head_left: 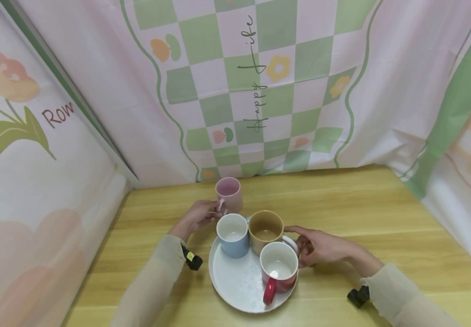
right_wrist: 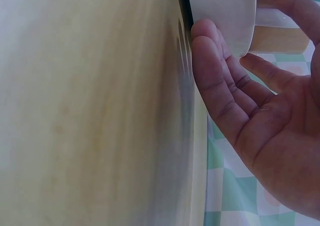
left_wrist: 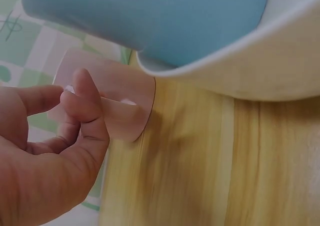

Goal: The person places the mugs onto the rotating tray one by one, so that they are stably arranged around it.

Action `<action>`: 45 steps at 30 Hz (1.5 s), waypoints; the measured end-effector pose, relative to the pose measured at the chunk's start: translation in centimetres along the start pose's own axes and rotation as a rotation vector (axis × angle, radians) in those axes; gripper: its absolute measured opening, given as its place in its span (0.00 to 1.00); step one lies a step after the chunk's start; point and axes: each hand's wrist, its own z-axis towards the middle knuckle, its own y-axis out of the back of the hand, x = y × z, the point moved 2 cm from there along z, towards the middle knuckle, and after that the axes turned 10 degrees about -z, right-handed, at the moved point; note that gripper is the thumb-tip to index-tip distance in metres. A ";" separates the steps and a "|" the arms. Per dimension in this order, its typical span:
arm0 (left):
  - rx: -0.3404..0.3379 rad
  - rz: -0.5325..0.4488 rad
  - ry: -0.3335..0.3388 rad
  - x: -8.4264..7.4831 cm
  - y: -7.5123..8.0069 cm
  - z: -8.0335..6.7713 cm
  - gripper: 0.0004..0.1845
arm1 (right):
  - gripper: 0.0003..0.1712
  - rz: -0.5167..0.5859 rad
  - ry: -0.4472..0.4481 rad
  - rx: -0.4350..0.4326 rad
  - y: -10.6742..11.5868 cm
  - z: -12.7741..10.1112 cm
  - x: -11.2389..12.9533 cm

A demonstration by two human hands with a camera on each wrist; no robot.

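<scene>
Pink mug (head_left: 229, 194), glazed ceramic cylinder, upright on wooden table (head_left: 383, 218), just behind white round plate (head_left: 235, 281); handle toward left hand (head_left: 196, 218), pinched between thumb and fingers. Right hand (head_left: 321, 247), fingers relaxed and apart, beside tan mug (head_left: 265, 230) at plate rim.

Mugs: four. One pink mug (head_left: 229, 194) at 12 o'clock off the plate; blue mug (head_left: 232, 235), tan mug (head_left: 266, 230) and red mug (head_left: 278, 271) on it. Plates: one plate (head_left: 235, 284). Hands: two.
</scene>
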 end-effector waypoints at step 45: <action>-0.108 -0.027 -0.119 0.6 0.0 0.5 0.13 | 0.53 0.033 0.033 0.010 0.0 0.0 0.1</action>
